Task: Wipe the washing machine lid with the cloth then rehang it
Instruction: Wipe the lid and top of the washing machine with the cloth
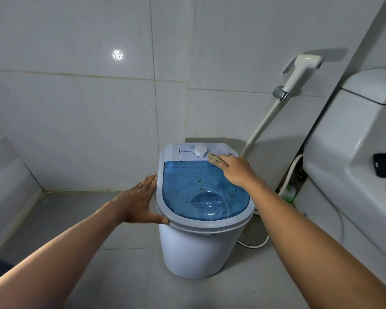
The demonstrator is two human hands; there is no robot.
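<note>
Right hand (236, 169) on cloth (214, 160) (left hand (138, 200) against lid (204, 197))

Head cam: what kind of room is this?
Likely a small tiled bathroom: a toilet tank, a wall-hung bidet sprayer, and a compact washing machine on the tiled floor.

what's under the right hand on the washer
A tan cloth sticks out from under the right hand, lying on the white control panel beside the dial, at the blue lid's far edge. The hand covers the rest of the cloth.
</note>
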